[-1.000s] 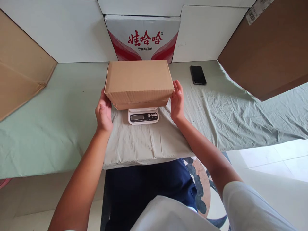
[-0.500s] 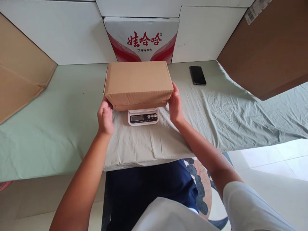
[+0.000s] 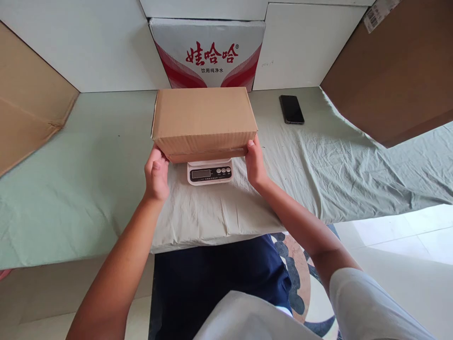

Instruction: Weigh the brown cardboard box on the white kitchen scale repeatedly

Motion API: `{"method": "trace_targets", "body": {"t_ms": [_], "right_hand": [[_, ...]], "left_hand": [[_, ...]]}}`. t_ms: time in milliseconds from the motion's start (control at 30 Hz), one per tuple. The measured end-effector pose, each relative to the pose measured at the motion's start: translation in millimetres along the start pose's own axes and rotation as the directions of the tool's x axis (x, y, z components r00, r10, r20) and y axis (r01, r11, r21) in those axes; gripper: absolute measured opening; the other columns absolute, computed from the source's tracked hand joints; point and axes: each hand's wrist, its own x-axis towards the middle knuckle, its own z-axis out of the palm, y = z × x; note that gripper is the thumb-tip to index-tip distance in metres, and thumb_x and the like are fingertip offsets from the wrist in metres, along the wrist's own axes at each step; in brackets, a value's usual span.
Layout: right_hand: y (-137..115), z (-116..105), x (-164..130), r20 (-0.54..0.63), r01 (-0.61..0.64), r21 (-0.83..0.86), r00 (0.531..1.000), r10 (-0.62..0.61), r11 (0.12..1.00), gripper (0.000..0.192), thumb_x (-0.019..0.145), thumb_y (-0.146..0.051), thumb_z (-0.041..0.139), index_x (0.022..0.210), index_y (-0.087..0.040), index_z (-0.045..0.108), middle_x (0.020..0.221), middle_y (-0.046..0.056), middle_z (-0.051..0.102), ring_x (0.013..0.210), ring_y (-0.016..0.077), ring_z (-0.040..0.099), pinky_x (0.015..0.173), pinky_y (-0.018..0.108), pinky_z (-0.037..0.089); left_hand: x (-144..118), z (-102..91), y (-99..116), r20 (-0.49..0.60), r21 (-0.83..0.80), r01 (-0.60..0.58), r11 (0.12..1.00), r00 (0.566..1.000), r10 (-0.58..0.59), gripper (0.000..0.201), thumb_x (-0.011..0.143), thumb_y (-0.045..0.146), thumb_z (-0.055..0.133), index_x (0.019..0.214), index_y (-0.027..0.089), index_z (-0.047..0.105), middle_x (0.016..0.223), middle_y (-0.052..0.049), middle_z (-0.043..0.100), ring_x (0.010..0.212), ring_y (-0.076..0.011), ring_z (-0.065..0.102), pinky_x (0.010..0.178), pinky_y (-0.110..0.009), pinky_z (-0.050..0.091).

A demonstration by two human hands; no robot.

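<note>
- Head view: my left hand (image 3: 156, 174) and right hand (image 3: 254, 163) clasp the lower front corners of the cardboard box (image 3: 204, 122), fingers curled under its edges.
- The box sits over the white scale (image 3: 210, 172), on the green sheet (image 3: 88, 179); a phone (image 3: 291, 109) lies well right.

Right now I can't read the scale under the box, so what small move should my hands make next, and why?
Probably lift the cardboard box straight up a little. Your left hand and right hand both grip its lower front corners, and it sits over the white scale, overhanging it on both sides. A level lift should keep it from tipping on that small platform.
</note>
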Motion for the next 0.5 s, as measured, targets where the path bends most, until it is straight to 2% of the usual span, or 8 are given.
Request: {"method": "trace_targets", "body": {"t_ms": [133, 300, 400, 500], "right_hand": [[-3, 1, -1, 0.013, -0.016, 0.014, 1.000, 0.015, 1.000, 0.080, 0.095, -0.084, 0.053, 0.160, -0.038, 0.055, 0.170, 0.002, 0.063, 0.170, 0.0314, 0.046, 0.149, 0.052, 0.034], [-12, 0, 5, 0.011, 0.025, 0.015, 1.000, -0.025, 1.000, 0.081, 0.094, -0.085, 0.052, 0.159, -0.038, 0.054, 0.175, 0.001, 0.057, 0.171, 0.0311, 0.045, 0.147, 0.050, 0.038], [-17, 1, 21, 0.034, 0.073, 0.019, 0.997, -0.073, 0.997, 0.078, 0.095, -0.084, 0.053, 0.158, -0.038, 0.055, 0.175, 0.000, 0.057, 0.172, 0.0300, 0.044, 0.146, 0.047, 0.039], [-15, 6, 51, 0.045, 0.119, 0.038, 0.992, -0.121, 0.992, 0.079, 0.094, -0.085, 0.055, 0.159, -0.039, 0.055, 0.173, -0.001, 0.058, 0.172, 0.0307, 0.044, 0.146, 0.050, 0.041]], "left_hand": [[1, 4.9, 5, 0.006, -0.016, -0.018, 1.000, 1.000, 0.018, 0.095, 0.082, 0.099, 0.061, 0.150, 0.034, 0.075, 0.158, -0.013, 0.070, 0.168, -0.0422, 0.048, 0.135, -0.054, 0.048], [10, 10.8, 16, 0.007, -0.067, -0.104, 0.992, 0.995, 0.104, 0.084, 0.088, 0.094, 0.061, 0.141, 0.032, 0.078, 0.155, -0.011, 0.074, 0.165, -0.0418, 0.053, 0.134, -0.054, 0.048], [29, 7.8, 21, 0.019, -0.092, -0.138, 0.986, 0.990, 0.140, 0.080, 0.087, 0.094, 0.065, 0.133, 0.030, 0.080, 0.153, -0.011, 0.075, 0.161, -0.0419, 0.057, 0.131, -0.056, 0.049], [61, 0.7, 15, 0.026, -0.034, -0.116, 0.993, 0.993, 0.117, 0.086, 0.088, 0.097, 0.061, 0.133, 0.025, 0.077, 0.156, -0.010, 0.073, 0.165, -0.0407, 0.053, 0.129, -0.059, 0.046]]}}
